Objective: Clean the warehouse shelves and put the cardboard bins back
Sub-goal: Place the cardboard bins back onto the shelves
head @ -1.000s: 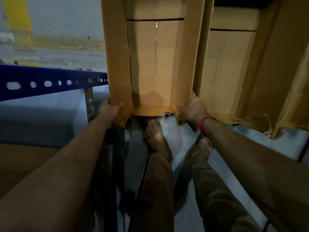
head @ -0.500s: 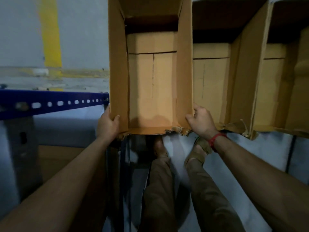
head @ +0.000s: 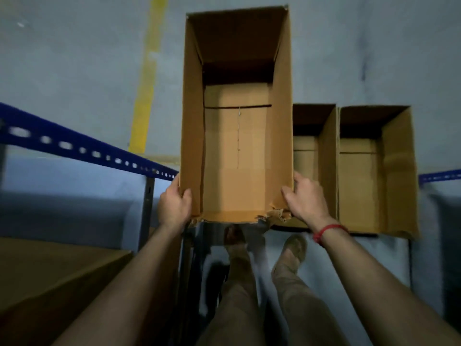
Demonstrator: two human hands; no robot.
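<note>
A long open cardboard bin (head: 237, 151) is held up in the middle of the head view, its torn front edge toward me. My left hand (head: 174, 206) grips its left front wall, thumb curled over the rim. My right hand (head: 305, 201), with a red band at the wrist, holds the right front corner, fingers bent round the wall. The bin is empty inside. Two more open cardboard bins (head: 359, 181) stand side by side on the pale shelf surface (head: 374, 255) to the right, the nearer one (head: 314, 156) partly hidden behind the held bin.
A blue perforated shelf beam (head: 82, 148) runs along the left, with another piece (head: 441, 176) at far right. A grey upright post (head: 147, 211) stands below it. A large cardboard box (head: 50, 280) lies at lower left. My legs and sandalled feet (head: 294, 248) are below. A yellow stripe (head: 147, 78) marks the floor.
The held bin has come out from beside the others and up; it now stands apart and reaches farther away than the two bins on the shelf. Both hands keep their hold.
</note>
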